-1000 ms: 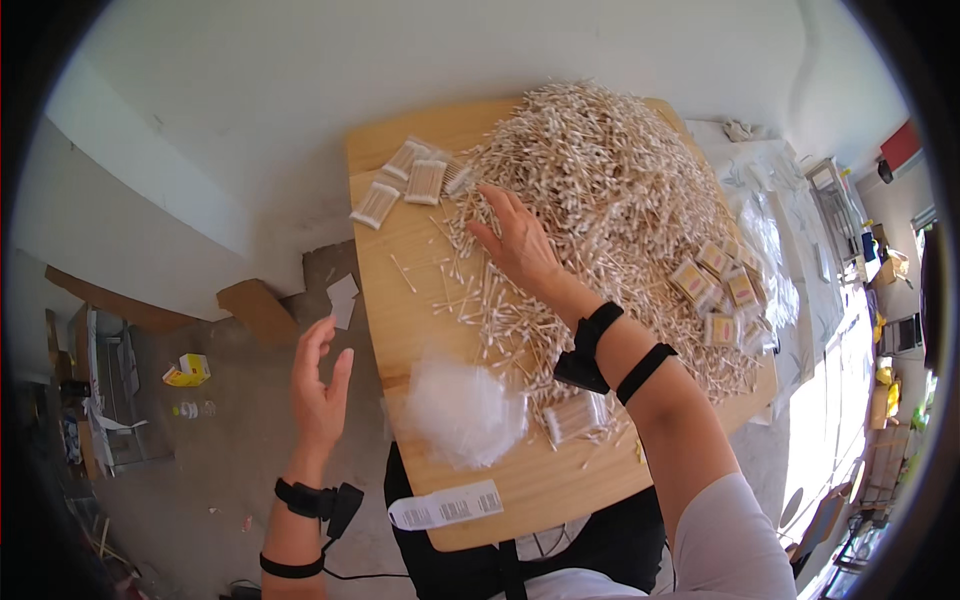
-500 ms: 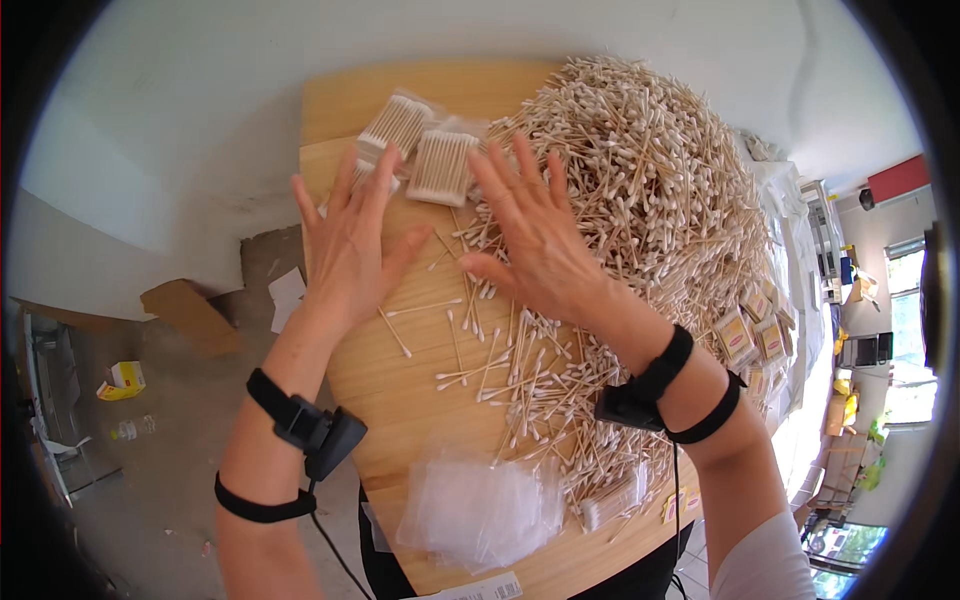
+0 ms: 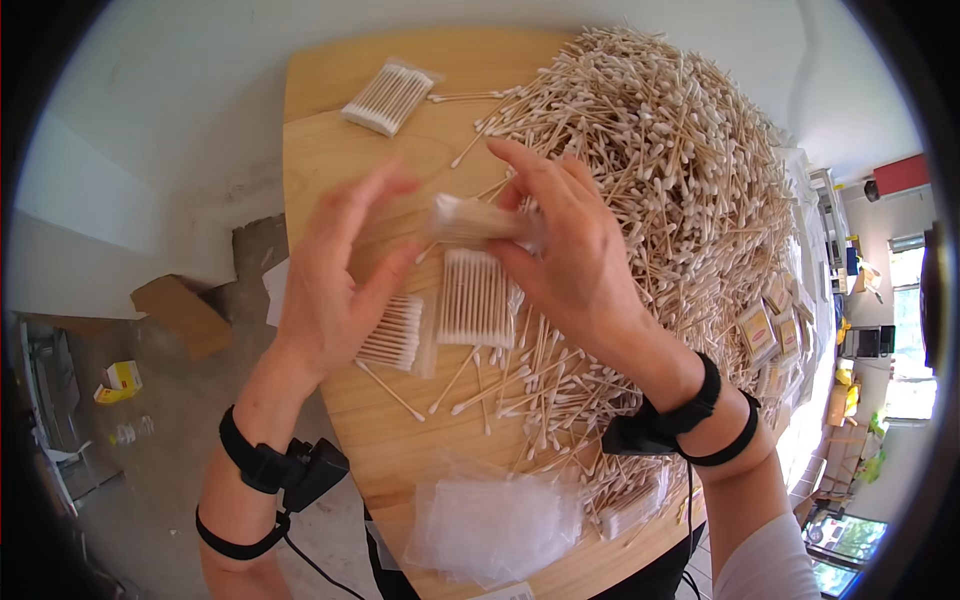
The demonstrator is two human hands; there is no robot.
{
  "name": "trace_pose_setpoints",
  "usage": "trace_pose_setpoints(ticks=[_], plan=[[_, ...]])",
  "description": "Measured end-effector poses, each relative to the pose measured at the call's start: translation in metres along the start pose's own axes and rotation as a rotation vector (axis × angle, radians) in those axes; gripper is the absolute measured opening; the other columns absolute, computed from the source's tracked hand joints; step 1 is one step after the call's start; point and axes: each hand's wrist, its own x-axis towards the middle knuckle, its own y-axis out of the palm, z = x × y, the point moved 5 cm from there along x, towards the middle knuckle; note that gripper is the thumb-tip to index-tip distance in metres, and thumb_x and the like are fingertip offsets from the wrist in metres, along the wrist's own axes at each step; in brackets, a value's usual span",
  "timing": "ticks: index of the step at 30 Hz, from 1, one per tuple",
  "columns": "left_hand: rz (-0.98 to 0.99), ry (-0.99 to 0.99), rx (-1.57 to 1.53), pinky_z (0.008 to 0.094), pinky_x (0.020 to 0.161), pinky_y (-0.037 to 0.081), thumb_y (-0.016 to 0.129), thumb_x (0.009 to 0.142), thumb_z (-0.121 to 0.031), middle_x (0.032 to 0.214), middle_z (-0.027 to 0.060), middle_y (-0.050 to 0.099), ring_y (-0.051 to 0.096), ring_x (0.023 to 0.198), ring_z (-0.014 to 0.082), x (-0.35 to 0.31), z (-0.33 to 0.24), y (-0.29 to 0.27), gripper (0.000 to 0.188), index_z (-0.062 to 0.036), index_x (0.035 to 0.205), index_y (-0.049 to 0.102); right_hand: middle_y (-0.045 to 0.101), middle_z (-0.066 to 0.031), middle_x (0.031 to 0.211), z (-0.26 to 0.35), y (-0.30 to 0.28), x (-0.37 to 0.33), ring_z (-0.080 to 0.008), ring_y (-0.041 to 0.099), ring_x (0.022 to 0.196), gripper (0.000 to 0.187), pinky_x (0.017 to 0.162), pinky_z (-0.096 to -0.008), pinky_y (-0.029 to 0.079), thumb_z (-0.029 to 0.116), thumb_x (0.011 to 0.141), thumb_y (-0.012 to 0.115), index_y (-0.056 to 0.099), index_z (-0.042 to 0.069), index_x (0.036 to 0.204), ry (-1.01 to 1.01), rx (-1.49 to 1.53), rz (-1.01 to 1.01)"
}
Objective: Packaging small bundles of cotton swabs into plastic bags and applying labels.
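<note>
Head cam: my right hand is pinching a blurry swab bundle above the table, left hand open beside it touching nothing, so I'd square the ends before bagging, not squeeze harder.

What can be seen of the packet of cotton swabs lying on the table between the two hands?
The packet of cotton swabs is a flat, clear plastic sleeve of wooden sticks with white tips, packed side by side and running up and down in the picture. It lies flat on the wooden table, below a blurred bundle in the right hand, with a second packet by the left hand. Loose swabs lie against its lower edge.
</note>
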Motion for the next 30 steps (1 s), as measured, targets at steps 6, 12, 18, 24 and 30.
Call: trace_pose_setpoints(ticks=[6, 12, 18, 24, 30], plan=[[-0.420, 0.143, 0.402, 0.0524, 0.117, 0.017, 0.063, 0.091, -0.021, 0.138, 0.0170, 0.051, 0.032, 0.140, 0.0356, 0.023, 0.013, -0.006, 0.073, -0.0081, 0.152, 0.025, 0.060, -0.0143, 0.108, 0.013, -0.033, -0.026, -0.0335, 0.056, 0.107, 0.034, 0.094, -0.0471, 0.046, 0.001, 0.071, 0.074, 0.068, 0.008, 0.103, 0.108, 0.180, 0.044], [-0.087, 0.090, 0.273, 0.0535, 0.117, 0.011, 0.067, 0.088, -0.025, 0.138, 0.0160, 0.051, 0.033, 0.140, 0.0353, 0.022, -0.007, 0.003, 0.073, -0.0071, 0.149, 0.031, 0.052, -0.0197, 0.130, 0.023, -0.025, -0.047, -0.0353, 0.055, 0.118, 0.036, 0.111, -0.0586, 0.029, 0.014, 0.070, 0.080, 0.063, 0.005, 0.101, -0.241, 0.060, 0.462], [-0.216, 0.142, 0.280, 0.0507, 0.111, 0.022, 0.075, 0.079, -0.026, 0.119, 0.0115, 0.060, 0.049, 0.121, 0.0304, -0.001, -0.013, 0.006, 0.061, -0.0075, 0.132, 0.052, 0.060, -0.0142, 0.119, 0.023, -0.011, -0.059, -0.0304, 0.056, 0.111, 0.066, 0.095, -0.0451, 0.043, 0.009, 0.065, 0.080, 0.058, 0.003, 0.127, -0.175, 0.017, 0.443], [-0.007, 0.195, 0.069, 0.0427, 0.106, 0.036, 0.072, 0.080, -0.017, 0.122, 0.0102, 0.059, 0.050, 0.121, 0.0276, -0.003, -0.017, 0.021, 0.054, -0.0072, 0.130, 0.054, 0.052, -0.0167, 0.136, 0.025, -0.004, -0.066, -0.0337, 0.052, 0.121, 0.055, 0.103, -0.0485, 0.038, -0.003, 0.064, 0.068, 0.061, 0.004, 0.119, -0.164, -0.105, 0.541], [-0.391, -0.127, -0.669, 0.0340, 0.103, 0.042, 0.059, 0.091, -0.016, 0.132, 0.0105, 0.055, 0.052, 0.120, 0.0183, -0.049, 0.000, -0.034, 0.049, -0.0033, 0.137, 0.049, 0.053, -0.0185, 0.135, 0.056, -0.016, -0.067, -0.0372, 0.039, 0.137, 0.037, 0.117, -0.0566, 0.022, 0.000, 0.064, 0.072, 0.057, 0.003, 0.097, -0.374, 0.077, 0.499]])
